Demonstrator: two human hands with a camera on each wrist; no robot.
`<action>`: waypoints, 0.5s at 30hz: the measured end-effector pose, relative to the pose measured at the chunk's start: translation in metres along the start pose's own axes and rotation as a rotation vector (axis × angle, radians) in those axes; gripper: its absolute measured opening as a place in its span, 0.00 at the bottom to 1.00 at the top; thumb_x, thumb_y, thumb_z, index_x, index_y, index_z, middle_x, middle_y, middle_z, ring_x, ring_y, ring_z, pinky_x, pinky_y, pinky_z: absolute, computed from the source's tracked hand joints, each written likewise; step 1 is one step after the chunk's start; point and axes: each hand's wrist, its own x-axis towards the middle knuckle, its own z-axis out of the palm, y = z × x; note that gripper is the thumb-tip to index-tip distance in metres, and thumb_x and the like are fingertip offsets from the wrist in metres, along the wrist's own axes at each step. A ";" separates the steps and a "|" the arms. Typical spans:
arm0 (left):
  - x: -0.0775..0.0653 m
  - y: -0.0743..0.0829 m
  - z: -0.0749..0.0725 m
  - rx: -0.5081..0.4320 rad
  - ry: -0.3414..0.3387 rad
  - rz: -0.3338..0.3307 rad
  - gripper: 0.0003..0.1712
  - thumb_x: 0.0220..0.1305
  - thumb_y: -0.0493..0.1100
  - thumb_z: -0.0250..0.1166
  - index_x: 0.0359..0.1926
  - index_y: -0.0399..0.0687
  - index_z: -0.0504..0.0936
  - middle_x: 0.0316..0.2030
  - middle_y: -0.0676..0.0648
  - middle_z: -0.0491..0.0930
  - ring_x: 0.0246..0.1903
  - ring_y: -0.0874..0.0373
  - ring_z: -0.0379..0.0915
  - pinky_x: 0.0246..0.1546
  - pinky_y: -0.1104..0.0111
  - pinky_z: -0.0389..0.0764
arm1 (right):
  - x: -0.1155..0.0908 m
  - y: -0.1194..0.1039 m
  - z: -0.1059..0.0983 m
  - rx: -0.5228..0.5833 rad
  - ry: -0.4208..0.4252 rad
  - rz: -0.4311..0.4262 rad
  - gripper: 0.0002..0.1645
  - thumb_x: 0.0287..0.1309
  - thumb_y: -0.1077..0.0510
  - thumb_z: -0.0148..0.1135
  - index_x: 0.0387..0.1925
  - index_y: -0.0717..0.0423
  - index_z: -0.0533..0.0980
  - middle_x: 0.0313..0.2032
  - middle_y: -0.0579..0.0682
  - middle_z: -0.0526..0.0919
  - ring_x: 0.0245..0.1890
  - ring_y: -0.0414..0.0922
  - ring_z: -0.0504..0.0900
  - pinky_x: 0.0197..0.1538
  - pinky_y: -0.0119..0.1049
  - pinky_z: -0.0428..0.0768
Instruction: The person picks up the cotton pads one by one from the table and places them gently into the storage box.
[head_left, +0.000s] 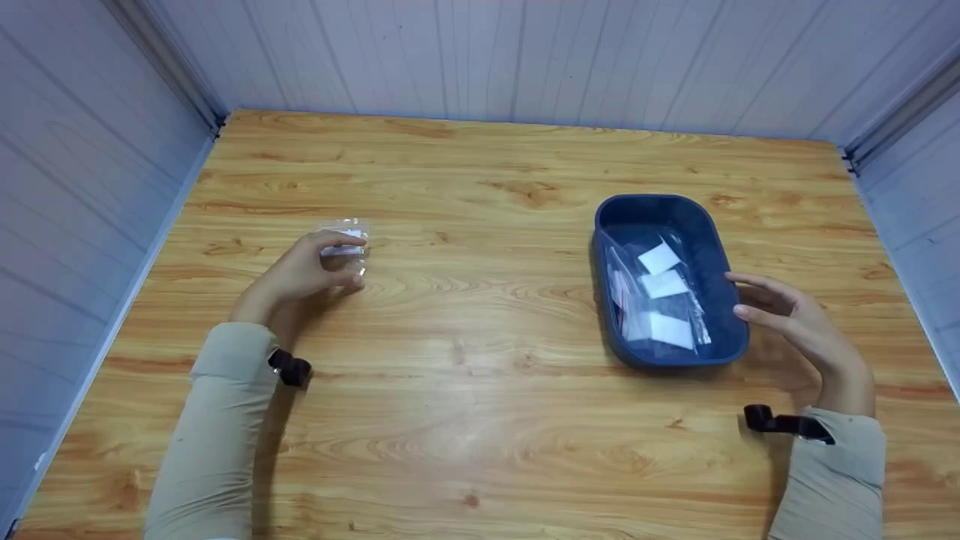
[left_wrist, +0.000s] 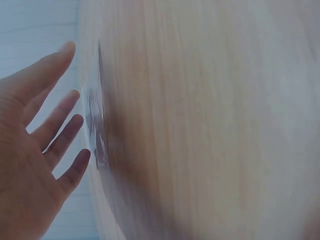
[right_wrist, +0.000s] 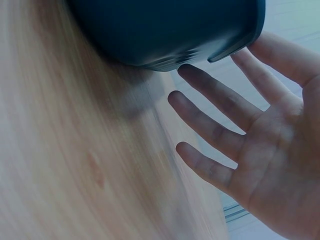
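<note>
Lying just beyond the left hand (head_left: pixel 311 270), the clear bag (head_left: pixel 343 238) touches its relaxed fingertips; the right hand (head_left: pixel 787 315), fingers straight, flanks the blue tub (head_left: pixel 720 247).

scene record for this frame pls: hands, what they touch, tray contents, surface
left hand: fingers straight, at a clear plastic bag lying on the table; contact likely, not certain
right hand: open, fingers spread beside the blue tray, at its right wall; touching or just off, cannot tell
tray contents: several clear bags with white labels
surface: wooden table, pale panel walls around it
sleeves: beige, a wrist camera on each arm
</note>
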 end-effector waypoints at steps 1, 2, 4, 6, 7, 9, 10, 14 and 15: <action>0.000 0.000 0.000 -0.002 -0.006 -0.003 0.32 0.54 0.32 0.75 0.61 0.34 0.77 0.60 0.37 0.71 0.63 0.43 0.65 0.66 0.51 0.64 | 0.000 0.000 0.000 0.004 0.000 -0.006 0.30 0.71 0.60 0.56 0.71 0.56 0.65 0.62 0.38 0.73 0.58 0.30 0.72 0.53 0.21 0.72; 0.000 0.000 -0.001 -0.005 -0.011 -0.007 0.32 0.54 0.32 0.75 0.61 0.34 0.76 0.61 0.36 0.71 0.64 0.42 0.65 0.66 0.51 0.63 | 0.000 0.000 0.000 0.009 0.000 -0.010 0.30 0.71 0.61 0.56 0.71 0.56 0.65 0.62 0.38 0.73 0.58 0.30 0.72 0.53 0.21 0.72; 0.001 -0.001 -0.001 0.004 -0.018 -0.015 0.32 0.54 0.32 0.75 0.61 0.35 0.76 0.61 0.36 0.71 0.64 0.42 0.63 0.67 0.50 0.61 | 0.000 0.000 0.000 0.011 0.001 -0.013 0.30 0.71 0.61 0.56 0.71 0.56 0.65 0.62 0.37 0.73 0.58 0.30 0.72 0.53 0.21 0.72; 0.001 -0.002 -0.002 0.025 -0.021 -0.017 0.32 0.55 0.32 0.75 0.61 0.35 0.76 0.62 0.36 0.71 0.65 0.42 0.62 0.68 0.50 0.58 | -0.001 0.000 0.000 0.007 0.001 -0.011 0.30 0.71 0.61 0.56 0.71 0.56 0.65 0.62 0.37 0.73 0.58 0.30 0.72 0.53 0.21 0.72; 0.002 -0.002 -0.002 0.036 -0.023 -0.018 0.32 0.55 0.32 0.74 0.61 0.35 0.76 0.62 0.37 0.70 0.66 0.42 0.61 0.69 0.50 0.57 | -0.001 0.000 0.000 0.007 0.001 -0.011 0.30 0.71 0.61 0.56 0.71 0.56 0.65 0.62 0.37 0.73 0.58 0.30 0.72 0.53 0.21 0.72; 0.002 -0.003 -0.002 0.069 -0.025 -0.015 0.31 0.55 0.31 0.74 0.61 0.36 0.76 0.63 0.37 0.70 0.66 0.42 0.60 0.69 0.50 0.57 | -0.001 0.000 0.000 0.004 0.001 -0.008 0.30 0.71 0.61 0.56 0.71 0.56 0.65 0.62 0.38 0.73 0.58 0.30 0.72 0.53 0.21 0.72; 0.003 -0.003 -0.002 0.089 -0.026 -0.014 0.31 0.56 0.30 0.73 0.62 0.37 0.76 0.63 0.37 0.70 0.67 0.42 0.60 0.69 0.50 0.56 | -0.001 0.001 0.000 0.003 0.001 -0.006 0.30 0.71 0.60 0.56 0.71 0.55 0.65 0.62 0.38 0.73 0.58 0.30 0.72 0.53 0.21 0.72; 0.004 -0.003 -0.001 0.160 -0.023 -0.036 0.31 0.57 0.31 0.73 0.62 0.39 0.77 0.64 0.38 0.69 0.67 0.40 0.57 0.68 0.46 0.55 | -0.002 0.001 0.000 0.002 0.002 0.001 0.30 0.71 0.60 0.56 0.71 0.55 0.64 0.62 0.39 0.73 0.58 0.30 0.72 0.53 0.21 0.72; 0.004 -0.003 -0.001 0.173 -0.021 -0.052 0.30 0.57 0.32 0.73 0.62 0.40 0.77 0.64 0.38 0.68 0.67 0.39 0.56 0.68 0.45 0.54 | -0.002 0.001 0.000 0.003 0.002 0.003 0.30 0.71 0.60 0.56 0.72 0.55 0.64 0.62 0.38 0.73 0.58 0.30 0.72 0.53 0.21 0.72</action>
